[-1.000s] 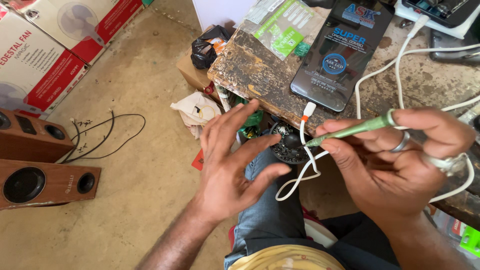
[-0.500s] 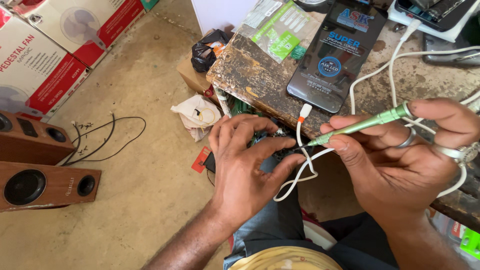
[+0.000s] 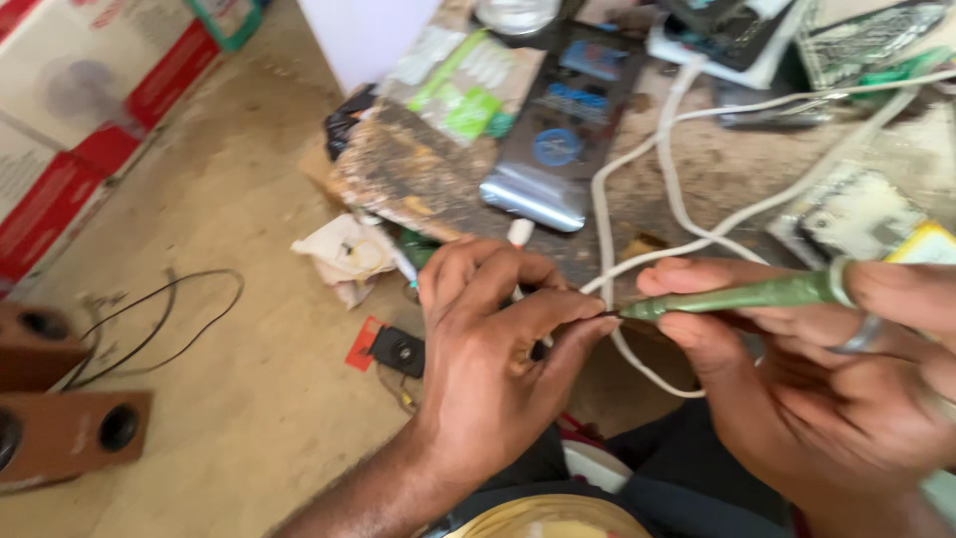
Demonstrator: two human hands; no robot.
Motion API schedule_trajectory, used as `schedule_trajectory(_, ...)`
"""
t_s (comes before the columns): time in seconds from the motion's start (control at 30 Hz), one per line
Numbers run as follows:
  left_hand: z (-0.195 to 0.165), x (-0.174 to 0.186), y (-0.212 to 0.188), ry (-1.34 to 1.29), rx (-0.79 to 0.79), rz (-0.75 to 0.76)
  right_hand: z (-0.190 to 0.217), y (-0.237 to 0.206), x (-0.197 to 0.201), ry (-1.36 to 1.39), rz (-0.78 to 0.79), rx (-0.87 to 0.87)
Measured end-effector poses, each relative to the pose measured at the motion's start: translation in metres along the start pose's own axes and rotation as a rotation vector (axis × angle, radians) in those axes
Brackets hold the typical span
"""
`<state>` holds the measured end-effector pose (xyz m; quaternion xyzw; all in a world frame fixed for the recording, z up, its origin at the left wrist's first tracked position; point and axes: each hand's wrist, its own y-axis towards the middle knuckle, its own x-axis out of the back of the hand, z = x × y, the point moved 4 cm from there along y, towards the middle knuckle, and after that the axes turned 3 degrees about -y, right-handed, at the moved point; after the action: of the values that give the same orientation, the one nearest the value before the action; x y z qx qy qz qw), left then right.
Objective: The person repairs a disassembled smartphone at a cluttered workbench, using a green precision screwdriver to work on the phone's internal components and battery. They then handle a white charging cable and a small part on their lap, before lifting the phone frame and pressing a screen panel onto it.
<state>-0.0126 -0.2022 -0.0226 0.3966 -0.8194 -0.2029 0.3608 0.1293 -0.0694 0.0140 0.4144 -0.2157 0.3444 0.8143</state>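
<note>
Now my left hand (image 3: 488, 359) curls over small dark part, fingers bent and pinching it; part mostly hidden, cannot tell what it is. My right hand (image 3: 827, 389) pinches thin green tool (image 3: 742, 295) between thumb and fingers. Tool lies sideways, tip touching left fingertips, just in front of table (image 3: 737, 169) edge. White cable (image 3: 637, 189) loops over table and hangs down between both hands. Shiny dark packet (image 3: 558, 139) lies on table above. Brown speaker (image 3: 75, 433) on floor, far left.

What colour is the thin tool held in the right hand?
Green: the thin tool, pinched in the right hand, shows a dull green shaft in the head view.
</note>
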Motion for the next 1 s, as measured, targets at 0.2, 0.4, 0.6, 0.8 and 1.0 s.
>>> schedule_trajectory(0.2,-0.038,-0.074,0.07,-0.308,-0.198,0.176,-0.078,0.0,0.099,-0.193,-0.037,-0.083)
schedule_trajectory(0.4,-0.063,-0.159,0.149,-0.421,-0.29,0.343,-0.13,0.032,0.162,-0.074,-0.171,-0.099)
schedule_trajectory(0.6,-0.042,-0.209,0.176,-0.482,-0.103,0.651,-0.121,0.059,0.156,-0.08,-0.207,-0.247)
schedule_trajectory(0.8,-0.022,-0.218,0.182,-0.372,-0.219,0.674,-0.131,0.074,0.145,-0.053,-0.22,-0.327)
schedule_trajectory(1.0,-0.014,-0.222,0.183,-0.332,-0.252,0.644,-0.155,0.071,0.136,-0.046,-0.183,-0.502)
